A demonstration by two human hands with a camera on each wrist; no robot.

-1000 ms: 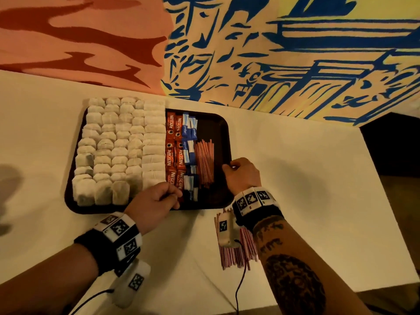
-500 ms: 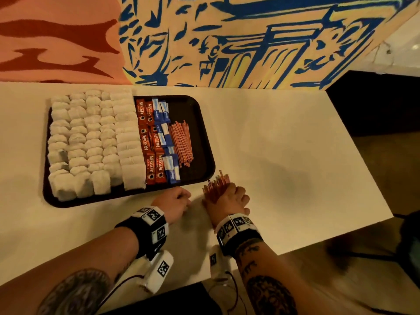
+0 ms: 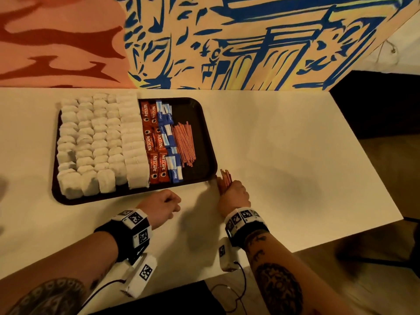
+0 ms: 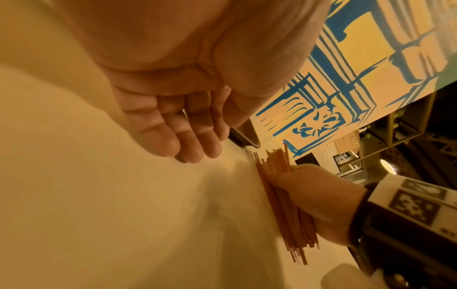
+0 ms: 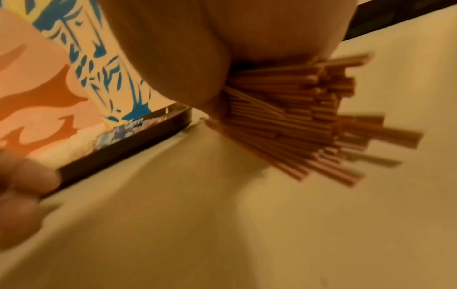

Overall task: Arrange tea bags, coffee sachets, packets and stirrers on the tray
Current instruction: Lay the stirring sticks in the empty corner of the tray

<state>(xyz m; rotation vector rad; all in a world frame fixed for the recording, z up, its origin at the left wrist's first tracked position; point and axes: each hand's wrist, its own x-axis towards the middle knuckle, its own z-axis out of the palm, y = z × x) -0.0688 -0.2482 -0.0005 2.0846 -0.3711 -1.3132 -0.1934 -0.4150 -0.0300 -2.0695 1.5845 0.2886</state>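
The stirrers (image 3: 225,180) I'm after are bunched in my right hand (image 3: 234,195), fingers wrapped round the middle of the bundle, its far ends sticking out past my knuckles toward the tray's (image 3: 208,123) near right corner, just ahead of the hand. From the right wrist the bundle's ends fan out unevenly over the table (image 3: 284,155), and from the left wrist its lower ends show below my palm, close to the tabletop; whether they touch it I cannot tell. My left hand (image 3: 162,205) sits to the left of the right one, apart from it, just short of the tray's near edge, fingers loosely curled and holding nothing. On the tray, ahead and left of both hands, a second pile of stirrers (image 3: 184,144) lies flat; left of that come blue packets (image 3: 169,142), then red coffee sachets (image 3: 153,142), then rows of white tea bags (image 3: 97,142) filling the left part. Past the tray, beyond my fingers, stands a painted wall (image 3: 227,42) in orange, yellow and blue.
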